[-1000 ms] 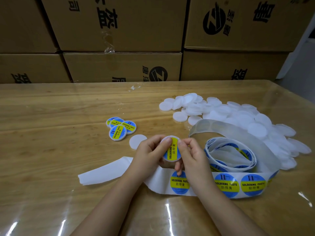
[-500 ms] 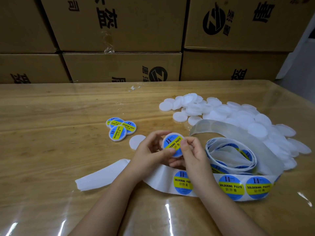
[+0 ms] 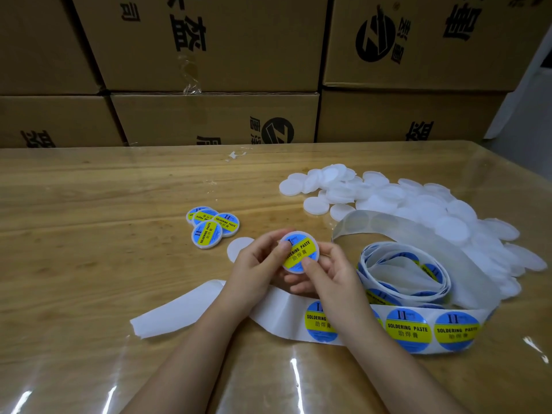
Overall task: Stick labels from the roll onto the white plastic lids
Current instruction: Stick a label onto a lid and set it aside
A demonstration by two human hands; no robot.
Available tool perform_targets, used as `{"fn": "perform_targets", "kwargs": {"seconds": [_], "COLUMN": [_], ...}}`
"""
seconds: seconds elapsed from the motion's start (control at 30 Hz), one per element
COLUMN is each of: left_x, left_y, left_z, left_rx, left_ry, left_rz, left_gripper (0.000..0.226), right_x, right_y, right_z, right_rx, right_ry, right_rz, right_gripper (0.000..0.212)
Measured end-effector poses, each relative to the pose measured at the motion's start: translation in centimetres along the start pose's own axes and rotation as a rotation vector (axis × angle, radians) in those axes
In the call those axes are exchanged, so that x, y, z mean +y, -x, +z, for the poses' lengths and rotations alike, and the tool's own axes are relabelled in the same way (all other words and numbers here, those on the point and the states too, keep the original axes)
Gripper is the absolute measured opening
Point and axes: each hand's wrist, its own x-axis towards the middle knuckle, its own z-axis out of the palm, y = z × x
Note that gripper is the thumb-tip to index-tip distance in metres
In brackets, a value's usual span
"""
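Observation:
Both hands hold one white lid (image 3: 301, 251) with a blue and yellow label on it, lifted above the table. My left hand (image 3: 258, 268) grips its left edge, thumb on the label. My right hand (image 3: 328, 271) grips the lower right edge, thumb pressing the label. The label roll (image 3: 403, 273) lies loosely coiled to the right, its strip (image 3: 409, 328) of labels running under my wrists. A pile of bare white lids (image 3: 418, 204) lies at the back right. Several labelled lids (image 3: 210, 227) sit to the left, and one bare lid (image 3: 237, 248) lies beside my left hand.
Empty backing paper (image 3: 176, 313) trails off to the left of my forearms. Stacked cardboard boxes (image 3: 209, 115) wall off the table's far edge. A clear plastic sheet covers the wooden table (image 3: 74, 234). The table's right edge (image 3: 534, 210) lies close to the lid pile.
The lid has turned in my fingers from nearly edge-on to label facing up, and it rose slightly. My thumbs have shifted over the label. The strip slid a little to the right.

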Motion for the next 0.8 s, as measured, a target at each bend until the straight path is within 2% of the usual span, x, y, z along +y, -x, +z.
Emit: {"fn": "perform_targets", "kwargs": {"seconds": [0.17,0.3,0.37,0.43,0.5,0.63,0.73,0.8], "left_x": [0.1,0.0,0.0,0.2,0.4,1.0,0.7,0.3], "left_y": [0.2,0.1,-0.1,-0.4,-0.9,-1.5,-1.7,-2.0], "left_z": [-0.3,-0.3,-0.3,-0.6,-1.7,-5.6,-8.0,-8.8], "left_rx": [-0.115,-0.017,0.039,0.134,0.307,0.622,0.703,0.717], "left_ry": [0.078,0.098,0.104,0.102,0.116,0.149,0.006,-0.107], "left_rz": [-0.016,-0.050,-0.044,0.000,0.034,0.032,-0.028,-0.097], "left_gripper": [0.041,0.041,0.039,0.027,0.021,0.023,0.024,0.027], "right_x": [0.0,0.0,0.1,0.4,1.0,1.4,1.5,1.6], "right_y": [-0.1,-0.1,-0.1,0.0,0.4,1.2,1.4,1.3], "right_z": [-0.2,-0.4,-0.5,-0.4,-0.2,-0.3,0.0,0.1], "right_rx": [0.032,0.061,0.069,0.068,0.045,-0.078,-0.169,-0.186], "right_ry": [-0.006,-0.035,0.005,0.085,0.206,0.680,0.824,0.864], "right_rz": [0.013,0.016,-0.003,-0.056,-0.137,-0.387,-0.511,-0.508], "right_gripper": [0.006,0.022,0.023,0.017,0.014,0.015,0.027,0.029]}}
